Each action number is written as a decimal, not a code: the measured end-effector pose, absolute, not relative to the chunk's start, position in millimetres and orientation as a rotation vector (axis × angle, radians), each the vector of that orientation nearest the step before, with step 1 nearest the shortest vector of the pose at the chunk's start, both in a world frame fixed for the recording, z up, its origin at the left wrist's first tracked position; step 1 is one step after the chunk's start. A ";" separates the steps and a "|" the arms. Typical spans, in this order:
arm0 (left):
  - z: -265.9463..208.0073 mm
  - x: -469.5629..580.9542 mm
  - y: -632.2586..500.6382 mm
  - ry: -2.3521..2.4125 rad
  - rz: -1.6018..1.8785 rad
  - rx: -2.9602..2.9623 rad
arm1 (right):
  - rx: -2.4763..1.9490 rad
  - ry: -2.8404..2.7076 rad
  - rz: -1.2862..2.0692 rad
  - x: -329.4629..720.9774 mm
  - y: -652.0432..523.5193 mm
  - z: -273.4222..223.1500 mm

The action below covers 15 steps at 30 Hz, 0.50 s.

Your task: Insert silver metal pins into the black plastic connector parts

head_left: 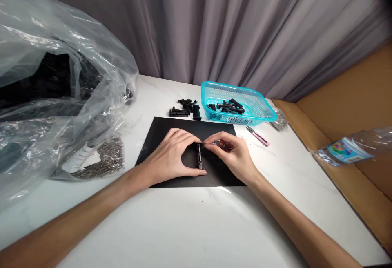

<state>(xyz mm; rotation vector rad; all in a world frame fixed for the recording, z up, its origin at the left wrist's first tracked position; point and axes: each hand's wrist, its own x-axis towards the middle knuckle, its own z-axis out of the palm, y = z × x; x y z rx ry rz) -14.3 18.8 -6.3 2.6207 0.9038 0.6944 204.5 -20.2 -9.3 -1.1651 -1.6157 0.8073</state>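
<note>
A narrow black plastic part (200, 156) stands lengthwise between the thumb and fingertips of my left hand (171, 153), over a black mat (162, 131). My right hand (228, 149) is closed in a pinch at the far end of that part. Whatever is between those fingertips is too small to make out. Some small shiny metal pieces (217, 142) show under the curled fingers of the same hand. Beyond the mat lie several loose black plastic parts (180, 112).
A blue plastic basket (245, 120) holds more black parts. Right of the mat lies a pink-handled cutter (259, 136). A bag of small metal pins (102, 157) and a large clear plastic bag (113, 55) occupy the left. A plastic bottle (349, 149) lies by a cardboard box (361, 92).
</note>
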 end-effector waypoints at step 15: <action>-7.9 -12.7 18.1 0.978 0.665 2.605 | -1.163 -1.525 0.789 191.2 -17.5 -22.4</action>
